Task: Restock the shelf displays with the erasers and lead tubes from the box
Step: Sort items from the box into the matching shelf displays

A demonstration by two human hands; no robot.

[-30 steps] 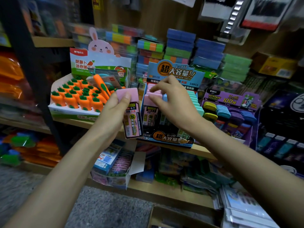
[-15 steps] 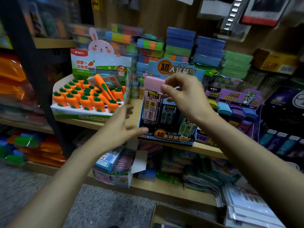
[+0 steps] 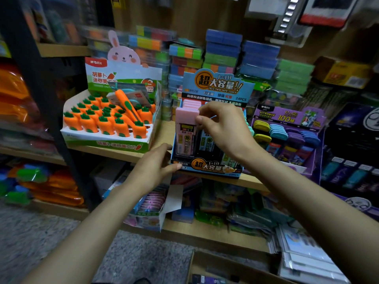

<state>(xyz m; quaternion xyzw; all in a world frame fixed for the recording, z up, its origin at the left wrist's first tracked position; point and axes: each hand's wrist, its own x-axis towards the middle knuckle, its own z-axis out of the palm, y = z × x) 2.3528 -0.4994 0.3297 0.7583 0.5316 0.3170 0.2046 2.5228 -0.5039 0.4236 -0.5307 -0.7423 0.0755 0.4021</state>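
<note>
Lead tube with the pink cap stands upright in the blue display box, in the front row at its nine o'clock side, ahead of more pink caps. The right hand pinches the cap, fingers curled against it, probably to seat it straight in its slot. The left hand lies open, straight fingers touching the box's seven o'clock corner (to stop it sliding on the shelf, I'd guess). Carrot erasers sit at nine o'clock.

Light wooden shelf board, bare just above the left hand. Directly on it: white-and-green cardboard tray of orange carrot pieces, left of that hand; blue cardboard lead-tube display beneath the right hand; purple cardboard display box to its right.
</note>
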